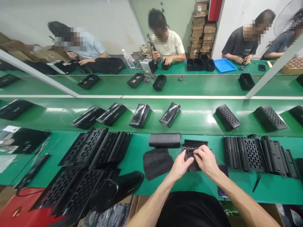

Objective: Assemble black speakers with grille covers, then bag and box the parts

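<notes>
Both my hands are on a small black plastic part (pixel 194 166) on the green bench. My left hand (pixel 181 165) grips its left edge between thumb and fingers. My right hand (pixel 205 159) has its fingertips pinched together at the part's upper right; anything between them is too small to make out. Just behind lies a black perforated panel (pixel 195 143). To the left are a black rounded housing (pixel 165 140) and a dark cloth-like sheet (pixel 157 162). A dark phone-like object (pixel 223 181) sits partly under my right forearm.
Perforated black covers are stacked left (pixel 92 148) and right (pixel 254 153). A black tool (pixel 257 182) lies near the right stack. Housings (pixel 169 114) rest on the green conveyor (pixel 194 123). Several people work across it, near a blue tray (pixel 224 65). White frame bars slant at both sides.
</notes>
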The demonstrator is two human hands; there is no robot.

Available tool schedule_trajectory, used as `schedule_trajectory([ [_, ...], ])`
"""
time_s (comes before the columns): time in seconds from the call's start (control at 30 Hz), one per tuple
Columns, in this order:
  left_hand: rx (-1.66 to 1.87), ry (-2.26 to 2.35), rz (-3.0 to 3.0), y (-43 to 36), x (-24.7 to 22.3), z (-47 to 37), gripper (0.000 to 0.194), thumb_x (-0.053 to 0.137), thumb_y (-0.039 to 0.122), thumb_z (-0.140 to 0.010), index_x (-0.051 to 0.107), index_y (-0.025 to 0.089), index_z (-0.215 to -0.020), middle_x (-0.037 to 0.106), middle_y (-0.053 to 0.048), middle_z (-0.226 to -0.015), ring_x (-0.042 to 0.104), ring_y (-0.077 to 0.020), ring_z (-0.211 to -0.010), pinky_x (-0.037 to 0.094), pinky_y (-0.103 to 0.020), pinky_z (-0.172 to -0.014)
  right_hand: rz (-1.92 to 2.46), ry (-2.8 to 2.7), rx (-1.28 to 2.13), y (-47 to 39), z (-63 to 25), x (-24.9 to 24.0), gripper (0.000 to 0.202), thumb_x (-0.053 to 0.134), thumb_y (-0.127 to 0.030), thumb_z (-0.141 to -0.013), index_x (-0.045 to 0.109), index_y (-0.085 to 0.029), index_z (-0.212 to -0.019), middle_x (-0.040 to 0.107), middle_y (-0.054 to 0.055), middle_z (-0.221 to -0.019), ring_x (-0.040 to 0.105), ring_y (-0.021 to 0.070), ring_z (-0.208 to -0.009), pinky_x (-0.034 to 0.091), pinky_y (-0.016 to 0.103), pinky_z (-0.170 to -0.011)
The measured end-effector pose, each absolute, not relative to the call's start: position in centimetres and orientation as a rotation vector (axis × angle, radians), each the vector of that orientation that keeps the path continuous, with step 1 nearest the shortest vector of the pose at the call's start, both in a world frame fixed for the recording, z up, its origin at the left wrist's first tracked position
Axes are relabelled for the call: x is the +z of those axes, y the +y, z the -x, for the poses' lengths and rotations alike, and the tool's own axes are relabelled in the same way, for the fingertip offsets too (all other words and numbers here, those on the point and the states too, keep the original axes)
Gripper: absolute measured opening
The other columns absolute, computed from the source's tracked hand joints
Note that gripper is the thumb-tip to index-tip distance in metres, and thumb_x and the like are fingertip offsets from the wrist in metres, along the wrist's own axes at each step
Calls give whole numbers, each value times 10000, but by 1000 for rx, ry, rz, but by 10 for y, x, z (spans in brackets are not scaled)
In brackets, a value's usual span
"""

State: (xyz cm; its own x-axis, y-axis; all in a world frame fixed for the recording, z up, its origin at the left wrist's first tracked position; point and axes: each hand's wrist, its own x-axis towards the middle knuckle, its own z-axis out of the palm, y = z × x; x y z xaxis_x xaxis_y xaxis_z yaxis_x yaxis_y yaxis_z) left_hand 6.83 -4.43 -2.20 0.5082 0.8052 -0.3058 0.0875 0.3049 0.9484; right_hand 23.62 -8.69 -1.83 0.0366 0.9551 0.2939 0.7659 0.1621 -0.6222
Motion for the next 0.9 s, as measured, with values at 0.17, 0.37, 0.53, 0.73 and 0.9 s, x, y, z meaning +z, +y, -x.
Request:
schedule_trajectory([
  [0.17,600,953,-1183,-44,-21,-68,353,700,330,-852,663,164,-1161,734,-83,-1165,644,-269,-1109,502,-370,-1002,1567,-1805,306,-90,-237,-17,107,598,-154,-971,672,-218,-929,695,63,-951,608,231,-894,473,349,-782],
  [0.37,600,927,-1192,-44,-23,-73,361,685,298,-859,665,163,-1193,731,-92,-1195,642,-273,-1136,490,-385,-1030,1675,-1852,274,-92,-237,-21,113,604,-157,-967,678,-218,-1028,721,37,-893,613,219,-803,399,346,-722],
  [0.53,601,930,-1209,-44,-23,-76,335,675,297,-861,670,170,-1171,734,-88,-1177,649,-268,-1121,497,-379,-1022,1676,-1824,299,-92,-237,-23,116,589,-174,-981,682,-223,-930,699,38,-876,613,218,-823,412,336,-733],
  [0.73,596,950,-1242,-42,-24,-75,309,658,291,-870,668,169,-1154,736,-76,-1139,655,-256,-1093,499,-373,-1014,1684,-1800,329,-94,-236,-26,136,574,-141,-961,674,-223,-1003,736,29,-911,654,203,-827,442,328,-734],
  [0.9,586,973,-1265,-42,-24,-75,302,636,270,-869,662,170,-1153,734,-78,-1150,655,-255,-1094,493,-374,-1010,1714,-1826,339,-93,-235,-28,142,583,-153,-960,695,-239,-977,739,24,-892,670,202,-810,448,327,-717],
])
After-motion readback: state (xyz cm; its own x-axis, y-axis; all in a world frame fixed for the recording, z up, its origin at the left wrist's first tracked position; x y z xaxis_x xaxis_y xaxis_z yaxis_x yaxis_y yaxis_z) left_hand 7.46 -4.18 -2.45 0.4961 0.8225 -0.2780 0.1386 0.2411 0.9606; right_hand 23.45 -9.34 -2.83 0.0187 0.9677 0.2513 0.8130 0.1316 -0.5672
